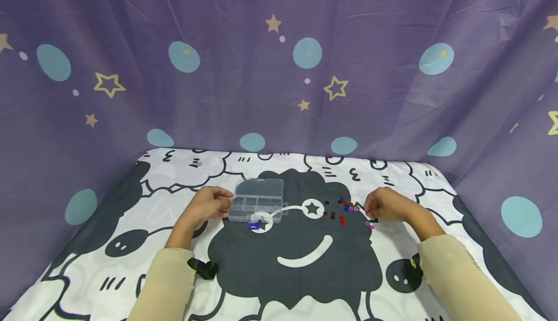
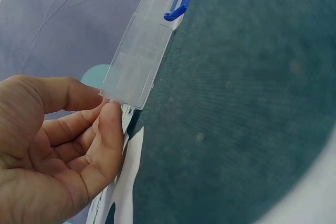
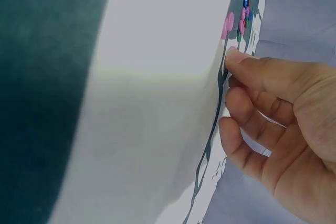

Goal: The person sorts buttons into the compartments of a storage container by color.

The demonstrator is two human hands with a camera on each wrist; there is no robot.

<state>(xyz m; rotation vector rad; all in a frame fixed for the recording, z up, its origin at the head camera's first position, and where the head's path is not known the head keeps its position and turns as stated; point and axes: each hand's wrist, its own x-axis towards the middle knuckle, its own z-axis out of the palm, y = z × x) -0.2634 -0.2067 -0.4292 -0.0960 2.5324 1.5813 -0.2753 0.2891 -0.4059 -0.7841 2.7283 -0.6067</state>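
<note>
A clear compartment box [image 1: 255, 203] lies with its lid raised at the back; its blue clasp [image 1: 254, 225] is at the front edge. My left hand [image 1: 206, 208] holds the box's left end, and in the left wrist view the thumb and index finger of that hand [image 2: 63, 145] pinch the corner of the box [image 2: 134, 59]. Over the cloth on the right, my right hand [image 1: 389, 208] has its thumb and index finger together at a small pink button [image 3: 231, 50], mostly hidden by the fingertips. Other pink buttons [image 3: 230, 21] lie just beyond it.
Several small red [image 1: 342, 221], blue, green, brown and pink buttons are scattered between the box and my right hand. A patterned cloth [image 1: 305, 272] covers the surface, and a purple curtain [image 1: 244, 69] hangs behind and at both sides.
</note>
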